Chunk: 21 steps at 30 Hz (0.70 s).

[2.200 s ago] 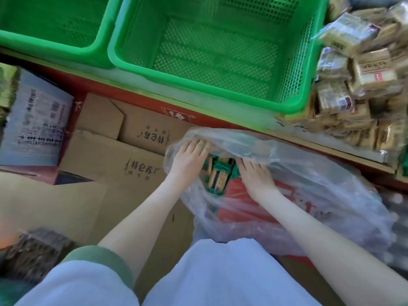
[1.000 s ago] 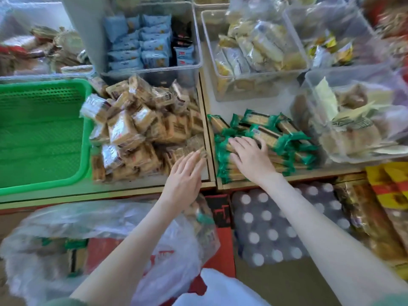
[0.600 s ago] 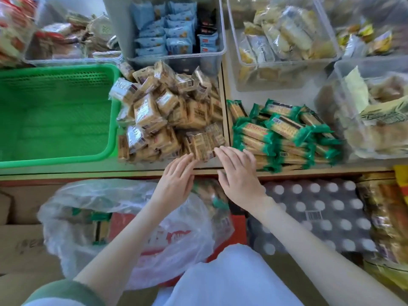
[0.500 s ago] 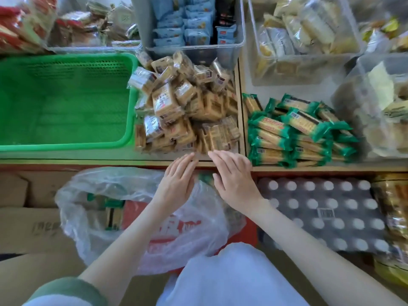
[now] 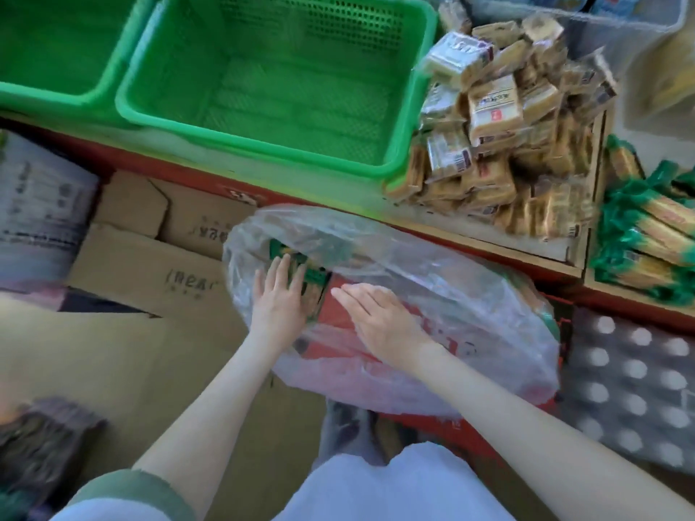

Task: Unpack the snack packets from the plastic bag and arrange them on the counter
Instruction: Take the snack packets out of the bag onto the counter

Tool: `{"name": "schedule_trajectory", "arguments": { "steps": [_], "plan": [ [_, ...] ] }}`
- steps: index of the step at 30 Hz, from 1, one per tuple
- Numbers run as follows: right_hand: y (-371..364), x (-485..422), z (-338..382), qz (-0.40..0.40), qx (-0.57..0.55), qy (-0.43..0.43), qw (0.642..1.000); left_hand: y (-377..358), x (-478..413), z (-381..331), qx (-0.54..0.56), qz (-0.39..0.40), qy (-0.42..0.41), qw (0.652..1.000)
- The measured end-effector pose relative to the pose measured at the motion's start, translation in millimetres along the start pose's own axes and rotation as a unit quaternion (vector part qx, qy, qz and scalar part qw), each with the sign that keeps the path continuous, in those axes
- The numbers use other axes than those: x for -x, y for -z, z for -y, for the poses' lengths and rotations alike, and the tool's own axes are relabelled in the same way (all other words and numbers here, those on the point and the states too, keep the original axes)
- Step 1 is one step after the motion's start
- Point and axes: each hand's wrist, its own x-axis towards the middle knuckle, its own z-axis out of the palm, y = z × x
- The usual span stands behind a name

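Both my hands at the open mouth of the plastic bag [image 5: 470, 295].
My left hand [image 5: 280, 298] lies flat, fingers straight, touching the green snack packets [image 5: 314, 277] inside the bag, below the counter [image 5: 489, 240]. My right hand [image 5: 376, 317], equally flat and gripping nothing, sits just right of them.

Counter [image 5: 331, 189], red front [image 5: 639, 306], wooden divider [image 5: 598, 163]. Green basket [image 5: 263, 146] on top, second basket [image 5: 49, 88] at left. Printed cardboard boxes [image 5: 150, 268] below. Grey dotted pack [image 5: 632, 389] lower right. Soft daylight.
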Motion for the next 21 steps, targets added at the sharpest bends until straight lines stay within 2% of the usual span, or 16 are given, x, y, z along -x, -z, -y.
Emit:
{"name": "schedule_trajectory", "arguments": {
  "steps": [4,7,11,17,21],
  "plan": [
    [-36.0,-39.1,19.3,0.138,-0.01,-0.076,0.987,-25.6,9.6,31.3,-0.02,0.066,0.041,0.997],
    [-54.2,-68.0,23.8,0.243,0.008,-0.074,0.967,-39.4,12.3,45.1,-0.009,0.084,0.037,0.996],
    [-75.0,-91.1,30.5,0.28,0.135,0.025,0.95,-59.4,17.6,58.4,0.021,0.096,0.005,0.995],
    [-91.7,-137.3,38.3,0.382,0.286,0.076,0.876,-58.1,24.8,62.7,0.034,0.085,0.03,0.995],
    [-98.2,-141.5,42.0,0.351,0.368,0.139,0.85,-42.8,27.9,70.9,0.074,0.014,0.012,0.997]
  ]
}}
